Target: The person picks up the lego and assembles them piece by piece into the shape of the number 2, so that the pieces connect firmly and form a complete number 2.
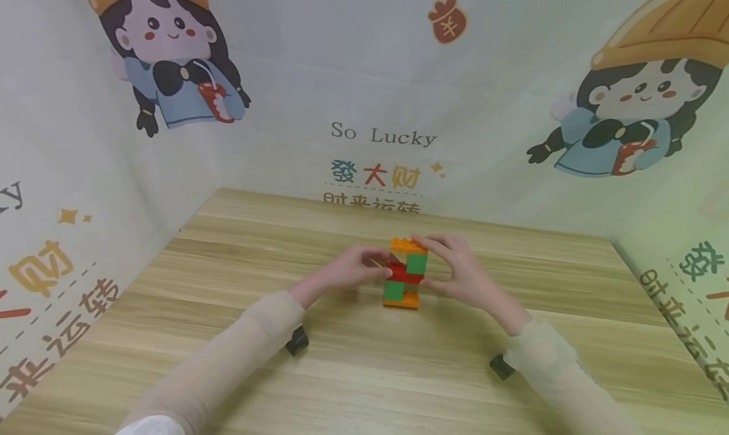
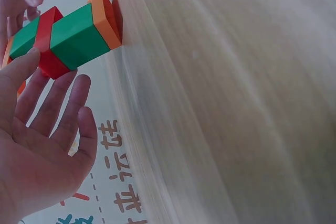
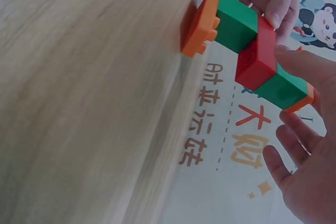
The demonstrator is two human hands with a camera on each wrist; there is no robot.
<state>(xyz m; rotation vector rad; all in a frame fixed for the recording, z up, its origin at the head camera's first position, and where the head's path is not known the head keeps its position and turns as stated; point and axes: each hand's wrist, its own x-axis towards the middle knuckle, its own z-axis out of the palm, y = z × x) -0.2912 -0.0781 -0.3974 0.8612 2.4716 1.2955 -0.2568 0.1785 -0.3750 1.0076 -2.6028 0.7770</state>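
A stack of toy building blocks stands upright on the table. Its orange base (image 1: pixel 400 304) carries a green block (image 1: pixel 394 290) at its left end, then a red block (image 1: pixel 404 273), a second green block (image 1: pixel 417 263) at the right, and an orange top block (image 1: pixel 409 245) with studs. My left hand (image 1: pixel 354 267) pinches the red block's left end, thumb in front and index finger behind; its other fingers spread loosely in the left wrist view. With the thumb at the red block's right end and fingertips at the orange top, my right hand (image 1: pixel 464 271) grips the stack.
The wood-grain table (image 1: pixel 239 245) runs back to a printed cloth (image 1: pixel 296 106) hung on three sides. Small black devices, one at the left wrist (image 1: pixel 297 341) and one at the right wrist (image 1: pixel 502 366), hang below the light sleeves.
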